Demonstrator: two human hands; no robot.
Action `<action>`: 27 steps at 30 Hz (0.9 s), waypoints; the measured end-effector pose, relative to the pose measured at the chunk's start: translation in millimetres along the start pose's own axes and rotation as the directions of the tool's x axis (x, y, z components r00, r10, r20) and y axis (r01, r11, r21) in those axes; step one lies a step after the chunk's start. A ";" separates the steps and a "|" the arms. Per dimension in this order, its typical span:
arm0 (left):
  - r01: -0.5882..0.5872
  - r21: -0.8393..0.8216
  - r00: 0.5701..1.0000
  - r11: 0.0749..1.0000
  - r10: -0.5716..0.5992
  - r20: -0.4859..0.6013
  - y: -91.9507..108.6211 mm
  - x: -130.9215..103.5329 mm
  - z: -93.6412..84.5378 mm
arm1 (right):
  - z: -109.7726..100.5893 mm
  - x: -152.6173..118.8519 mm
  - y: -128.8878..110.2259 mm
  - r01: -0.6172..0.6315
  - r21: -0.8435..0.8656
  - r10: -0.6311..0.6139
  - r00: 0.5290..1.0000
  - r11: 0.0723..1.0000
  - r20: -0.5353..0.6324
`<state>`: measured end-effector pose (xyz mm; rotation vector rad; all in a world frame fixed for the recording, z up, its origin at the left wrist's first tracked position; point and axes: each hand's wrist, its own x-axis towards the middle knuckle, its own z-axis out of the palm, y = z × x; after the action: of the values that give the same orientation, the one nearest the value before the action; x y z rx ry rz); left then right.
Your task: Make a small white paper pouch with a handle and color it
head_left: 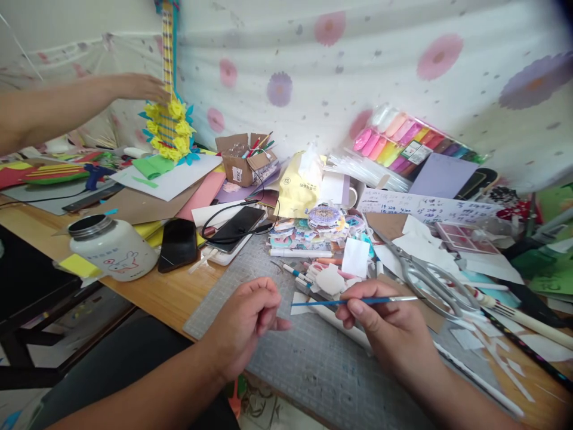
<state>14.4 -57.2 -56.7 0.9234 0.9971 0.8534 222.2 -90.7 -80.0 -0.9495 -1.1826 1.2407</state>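
My right hand [385, 322] pinches a thin blue paintbrush [322, 303] between thumb and fingers; its tip points right. The brush lies level above the grey cutting mat [295, 352]. To its left, my left hand [250, 322] hovers over the mat with its fingers curled; whatever is between them, if anything, is hidden. Behind my hands are a stack of cut stickers [308, 233], pens [295, 272] and white paper scraps [356, 257].
Large scissors [430, 278] lie at the right. A white jar [119, 248] and black phones [178, 245] are at the left. Another person's arm [80, 104] reaches to a yellow-flowered guitar model [172, 134]. Behind sit a pencil box [239, 164] and coloured clay [416, 140].
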 end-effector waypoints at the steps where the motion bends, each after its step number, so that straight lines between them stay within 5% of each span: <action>1: -0.034 0.062 0.999 0.997 0.035 -0.013 -0.5 0.5 -0.9 | -0.6 0.2 0.9 -0.001 0.014 0.001 1.000 1.000 -0.004; 4: -0.156 0.336 0.988 0.929 0.146 0.057 -2.0 0.3 -0.2 | -0.7 0.7 1.2 0.003 0.017 -0.003 1.000 1.000 -0.006; 7: -0.185 0.458 0.972 0.869 0.093 0.217 -4.3 -2.6 4.2 | 1.7 0.1 -1.6 0.013 -0.050 -0.013 1.000 0.999 -0.008; 16: -0.002 0.286 0.930 0.958 -0.104 0.351 -14.7 -9.6 16.1 | 3.2 -1.7 0.8 -0.002 -0.107 0.003 1.000 0.994 0.015; 27: 0.033 0.358 0.905 0.933 -0.180 0.386 -11.0 -12.4 16.1 | 3.4 -5.7 -1.9 0.000 -0.139 0.004 1.000 0.990 0.024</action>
<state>27.5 -76.2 -58.8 1.2734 0.8250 0.3625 219.5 -96.8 -78.4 -1.0404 -1.3007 1.1862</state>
